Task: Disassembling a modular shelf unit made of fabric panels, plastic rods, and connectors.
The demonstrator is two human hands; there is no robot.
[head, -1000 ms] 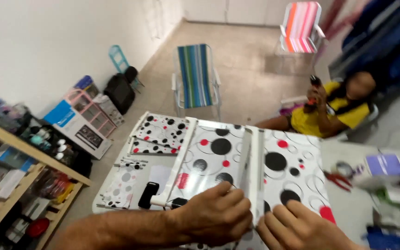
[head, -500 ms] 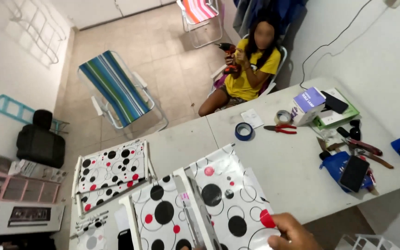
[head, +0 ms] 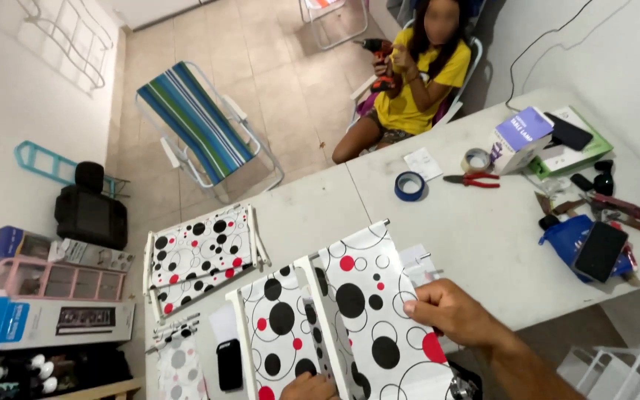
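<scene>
My right hand (head: 450,312) grips the right edge of a white fabric panel with black and red dots (head: 368,315), stretched on a white frame and lying on the white table (head: 475,237). My left hand (head: 309,387) shows only partly at the bottom edge, fingers on the lower end of the neighbouring dotted panel (head: 279,326). A white bar (head: 318,311) runs between the two panels. A black phone (head: 229,364) lies just left of them.
More dotted panels (head: 200,255) lie at the table's left. Blue tape roll (head: 410,185), red pliers (head: 475,180), boxes (head: 521,137) and tools (head: 594,222) sit at the right. A seated person in a yellow shirt (head: 416,81) holds a drill. A striped folding chair (head: 201,126) stands on the floor.
The view swung from left to right, bringing the table's right side and the seated person into sight. My right hand now shows fully on the panel's edge; my left hand dropped to the bottom edge.
</scene>
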